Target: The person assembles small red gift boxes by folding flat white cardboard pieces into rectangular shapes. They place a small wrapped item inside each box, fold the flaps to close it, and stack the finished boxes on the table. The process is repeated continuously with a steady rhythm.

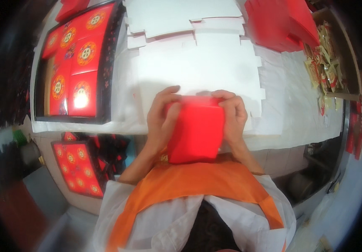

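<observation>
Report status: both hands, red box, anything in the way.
Left hand and right hand holding red box, one each side. Box close to orange apron. Flat white box blanks just beyond; nothing seen blocking.

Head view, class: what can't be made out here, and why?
In the head view:
Held red box: side turned away, hidden by the face towards the camera.
White cardboard sheets: far ends, cut off by the upper edge.
Gold packets: whatever lies beneath, covered by them.
Red packaging, upper right: details, blurred.
</observation>
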Demonstrator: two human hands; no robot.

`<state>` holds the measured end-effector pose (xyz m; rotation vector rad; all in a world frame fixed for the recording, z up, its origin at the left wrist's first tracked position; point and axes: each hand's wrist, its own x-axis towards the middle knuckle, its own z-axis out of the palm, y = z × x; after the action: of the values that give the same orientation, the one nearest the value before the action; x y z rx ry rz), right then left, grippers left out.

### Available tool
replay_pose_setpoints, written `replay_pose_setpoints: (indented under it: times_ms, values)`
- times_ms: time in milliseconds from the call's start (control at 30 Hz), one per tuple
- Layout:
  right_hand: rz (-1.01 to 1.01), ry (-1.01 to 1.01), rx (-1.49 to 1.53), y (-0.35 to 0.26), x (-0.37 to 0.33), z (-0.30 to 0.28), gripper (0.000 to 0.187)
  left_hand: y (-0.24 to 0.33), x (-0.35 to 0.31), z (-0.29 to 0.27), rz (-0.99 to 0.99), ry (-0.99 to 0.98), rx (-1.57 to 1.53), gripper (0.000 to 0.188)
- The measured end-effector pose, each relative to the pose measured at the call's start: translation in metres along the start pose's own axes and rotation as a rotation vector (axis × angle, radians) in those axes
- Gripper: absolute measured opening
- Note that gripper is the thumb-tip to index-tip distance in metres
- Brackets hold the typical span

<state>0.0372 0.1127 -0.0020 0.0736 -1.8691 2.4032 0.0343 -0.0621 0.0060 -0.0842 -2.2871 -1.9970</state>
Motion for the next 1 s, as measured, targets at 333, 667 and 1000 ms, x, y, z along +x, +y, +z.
replay_pose_setpoints:
  times_ms: [333,667,1000]
  values:
    - [-0.014,-0.143,-0.139,-0.002,-0.002,-0.011,0.020,-0.006,0.004,0.004,-0.131,-0.151,-0.020,0.029]
    - [-0.011,-0.074,-0.130,0.000,-0.005,-0.001,0.018,-0.001,0.000,0.007,-0.054,-0.116,-0.011,0.033]
    - [0.136,-0.096,-0.181,-0.027,-0.028,-0.008,0.053,-0.001,0.018,0.009,-0.087,0.051,-0.002,0.020]
